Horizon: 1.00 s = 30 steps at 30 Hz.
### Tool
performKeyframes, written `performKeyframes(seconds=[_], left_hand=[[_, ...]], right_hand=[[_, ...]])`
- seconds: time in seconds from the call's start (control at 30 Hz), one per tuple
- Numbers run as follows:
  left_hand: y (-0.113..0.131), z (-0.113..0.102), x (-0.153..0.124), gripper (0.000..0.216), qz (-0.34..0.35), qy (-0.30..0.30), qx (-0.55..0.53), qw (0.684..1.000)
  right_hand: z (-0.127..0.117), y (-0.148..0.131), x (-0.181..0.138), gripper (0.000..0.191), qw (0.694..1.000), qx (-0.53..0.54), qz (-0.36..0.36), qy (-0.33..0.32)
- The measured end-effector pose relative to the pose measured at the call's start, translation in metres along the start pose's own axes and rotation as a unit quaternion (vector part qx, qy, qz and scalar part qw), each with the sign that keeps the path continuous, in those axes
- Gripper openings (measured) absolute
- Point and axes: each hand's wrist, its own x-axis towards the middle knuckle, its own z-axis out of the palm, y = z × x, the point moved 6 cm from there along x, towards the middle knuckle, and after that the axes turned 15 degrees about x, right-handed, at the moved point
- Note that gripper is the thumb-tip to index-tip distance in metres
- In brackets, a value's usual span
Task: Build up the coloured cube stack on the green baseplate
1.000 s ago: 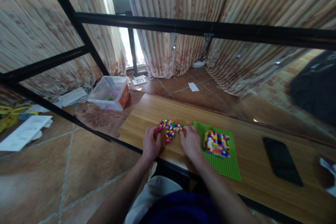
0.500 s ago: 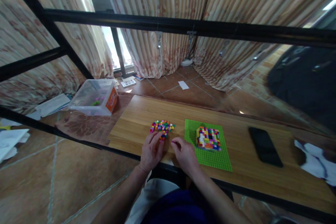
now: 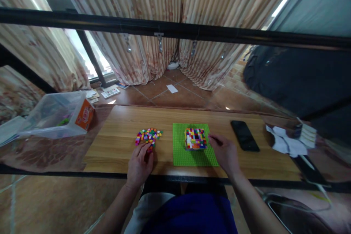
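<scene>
A: Green baseplate (image 3: 181, 155) is lying mid-table, long axis running six to twelve o'clock; the multicoloured block (image 3: 195, 138) is sitting on its far half, several layers up.

B: And loose bricks (image 3: 148, 136) are waiting at nine o'clock?

A: Yes. Left hand (image 3: 139, 163) is touching them, fingers loosely curled; right hand (image 3: 225, 152) is pinching towards the block, contents unclear.

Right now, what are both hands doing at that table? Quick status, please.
Left hand at the loose brick pile. Right hand beside the brick block on the green baseplate. Phone lies right, apart.
</scene>
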Motion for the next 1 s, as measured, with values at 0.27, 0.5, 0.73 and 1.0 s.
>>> performKeyframes(seconds=[0.27, 0.5, 0.73, 1.0], left_hand=[[-0.001, 0.002, 0.001, 0.030, 0.003, -0.011, 0.030, 0.999], [0.001, 0.001, 0.001, 0.029, -0.003, -0.011, 0.030, 0.999], [0.000, 0.003, 0.000, 0.030, -0.004, -0.013, 0.029, 0.999], [0.000, 0.004, -0.001, 0.031, -0.012, -0.020, 0.033, 0.999]], right_hand=[[0.018, 0.008, 0.026, 0.028, 0.997, -0.077, -0.018, 0.001], [0.019, 0.011, 0.029, 0.030, 0.997, -0.074, -0.007, -0.005], [0.014, 0.021, 0.032, 0.036, 0.999, -0.029, 0.019, 0.007], [0.015, 0.038, 0.038, 0.044, 0.994, 0.076, 0.082, 0.004]])
